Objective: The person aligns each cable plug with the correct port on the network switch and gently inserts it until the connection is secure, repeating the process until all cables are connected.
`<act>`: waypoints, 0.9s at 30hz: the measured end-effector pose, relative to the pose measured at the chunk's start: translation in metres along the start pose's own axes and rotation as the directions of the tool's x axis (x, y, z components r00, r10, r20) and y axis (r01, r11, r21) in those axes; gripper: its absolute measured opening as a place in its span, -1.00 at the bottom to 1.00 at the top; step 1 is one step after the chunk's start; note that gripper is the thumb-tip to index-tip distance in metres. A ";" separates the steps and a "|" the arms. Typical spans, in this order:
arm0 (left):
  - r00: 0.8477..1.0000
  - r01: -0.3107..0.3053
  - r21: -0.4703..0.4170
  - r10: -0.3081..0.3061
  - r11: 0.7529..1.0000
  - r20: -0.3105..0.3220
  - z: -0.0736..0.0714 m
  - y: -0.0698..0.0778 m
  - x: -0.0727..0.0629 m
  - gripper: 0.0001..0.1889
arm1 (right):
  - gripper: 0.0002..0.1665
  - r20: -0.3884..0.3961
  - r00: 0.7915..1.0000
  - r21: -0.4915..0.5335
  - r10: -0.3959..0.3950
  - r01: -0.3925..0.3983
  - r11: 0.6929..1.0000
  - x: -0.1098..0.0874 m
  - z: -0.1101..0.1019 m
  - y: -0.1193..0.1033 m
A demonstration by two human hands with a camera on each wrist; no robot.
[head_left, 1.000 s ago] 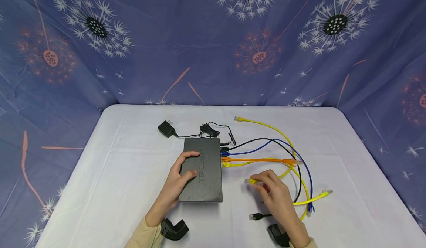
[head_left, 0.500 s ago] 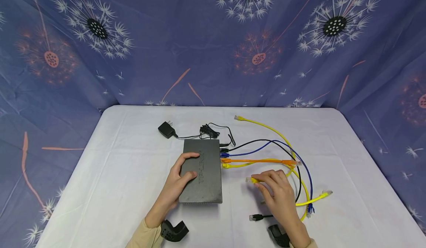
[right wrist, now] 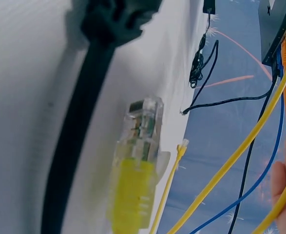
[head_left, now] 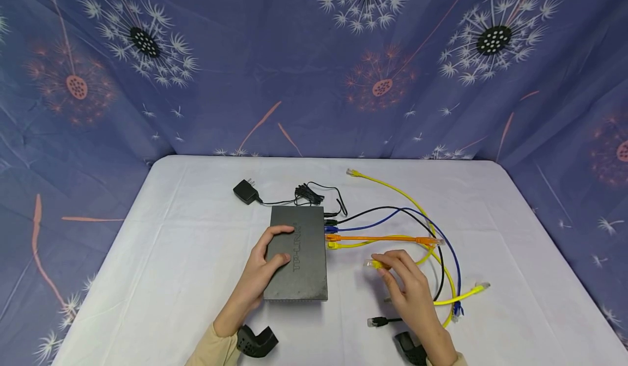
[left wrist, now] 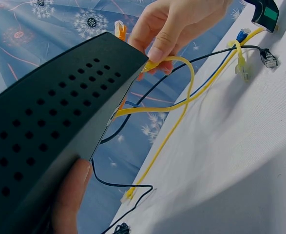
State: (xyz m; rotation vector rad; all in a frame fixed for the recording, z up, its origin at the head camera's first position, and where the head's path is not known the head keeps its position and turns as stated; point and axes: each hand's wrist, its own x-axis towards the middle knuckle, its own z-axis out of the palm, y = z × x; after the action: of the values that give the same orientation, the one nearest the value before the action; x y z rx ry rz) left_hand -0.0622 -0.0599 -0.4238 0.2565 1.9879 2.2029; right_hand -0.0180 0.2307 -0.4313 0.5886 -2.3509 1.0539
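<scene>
My left hand (head_left: pixel 256 279) holds the black TP-LINK network switch (head_left: pixel 309 279) by its left side, with thumb and a finger on its top. Between thumb and fingertips, my right hand (head_left: pixel 412 292) pinches the yellow Ethernet cable plug (head_left: pixel 376 264), its clear tip pointing left toward the switch and apart from it in the head view. Plugged into the switch's right side are a black cable (head_left: pixel 373 208), a blue cable (head_left: pixel 360 226), an orange cable (head_left: pixel 373 238) and another yellow cable (head_left: pixel 353 244). My right palm is largely hidden in the head view.
A black power adapter (head_left: pixel 246 191) and its bundled cord (head_left: pixel 309 192) lie behind the switch. Loose ends include a black plug (head_left: pixel 378 321), a yellow plug (head_left: pixel 352 173) and a blue plug (head_left: pixel 457 309). A yellow-green plug (right wrist: pixel 133 195) looms close in the right wrist view.
My right hand has shifted the pinched yellow plug slightly to the right and away from me, farther from the switch. My left hand and the switch stay in place.
</scene>
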 end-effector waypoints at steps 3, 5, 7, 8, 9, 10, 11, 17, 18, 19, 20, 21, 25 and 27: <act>1.000 0.000 0.001 0.000 1.000 -0.002 0.000 0.000 0.000 -0.49 | -0.51 0.005 0.999 0.029 0.034 -0.034 0.999 -0.001 0.000 -0.001; 1.000 0.001 -0.001 -0.001 1.000 -0.001 0.000 0.000 0.000 -0.49 | -0.53 -0.008 1.000 0.054 0.024 -0.024 0.998 0.000 0.000 0.000; 1.000 0.003 -0.004 -0.003 1.000 0.000 0.000 0.000 0.000 -0.48 | -0.60 -0.032 0.999 0.078 -0.011 0.014 0.997 0.005 -0.001 -0.008; 1.000 0.004 -0.007 -0.004 1.000 0.001 0.000 0.000 0.000 -0.48 | -0.65 -0.046 0.998 0.091 -0.037 0.041 0.995 0.008 -0.001 -0.011; 1.000 0.004 -0.009 -0.004 1.000 0.002 0.000 0.000 0.000 -0.48 | -0.73 -0.058 0.996 0.102 -0.061 0.066 0.993 0.011 -0.001 -0.014; 1.000 0.005 -0.010 -0.005 1.000 0.002 0.000 0.000 0.000 -0.48 | -0.79 -0.068 0.994 0.110 -0.086 0.093 0.990 0.013 -0.001 -0.016; 1.000 0.005 -0.010 -0.005 1.000 0.002 0.001 0.000 0.000 -0.48 | -0.83 -0.074 0.992 0.116 -0.105 0.114 0.987 0.015 -0.001 -0.018; 1.000 0.009 -0.006 -0.009 1.000 0.000 0.001 0.001 0.000 -0.48 | -0.83 -0.045 0.993 0.108 -0.109 0.113 0.988 0.011 0.003 -0.005; 1.000 0.009 -0.007 -0.009 1.000 0.000 0.001 0.001 0.000 -0.48 | -0.83 -0.043 0.993 0.100 -0.109 0.113 0.989 0.011 0.004 -0.003; 1.000 0.010 -0.009 -0.010 1.000 0.001 0.001 0.001 0.000 -0.48 | -0.83 -0.043 0.993 0.093 -0.112 0.116 0.989 0.011 0.004 -0.003; 1.000 0.011 -0.011 -0.011 1.000 0.001 0.001 0.001 0.000 -0.48 | -0.82 -0.044 0.992 0.089 -0.118 0.121 0.989 0.012 0.005 -0.002; 1.000 0.012 -0.014 -0.012 1.000 0.002 0.001 0.002 0.000 -0.48 | -0.80 -0.049 0.991 0.087 -0.127 0.131 0.988 0.012 0.006 -0.002; 1.000 0.010 -0.016 -0.010 1.000 0.003 0.001 0.002 0.000 -0.48 | -0.69 -0.069 0.984 0.080 -0.163 0.168 0.983 0.018 0.009 -0.004; 1.000 0.010 -0.016 -0.010 1.000 0.005 0.001 0.002 -0.001 -0.48 | -0.67 -0.084 0.981 0.080 -0.173 0.180 0.980 0.020 0.010 -0.005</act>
State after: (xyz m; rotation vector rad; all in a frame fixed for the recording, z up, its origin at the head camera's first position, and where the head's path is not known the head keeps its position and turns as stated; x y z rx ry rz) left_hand -0.0613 -0.0592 -0.4214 0.2485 1.9639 2.2090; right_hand -0.0334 0.2164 -0.4226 0.7610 -2.1514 1.0814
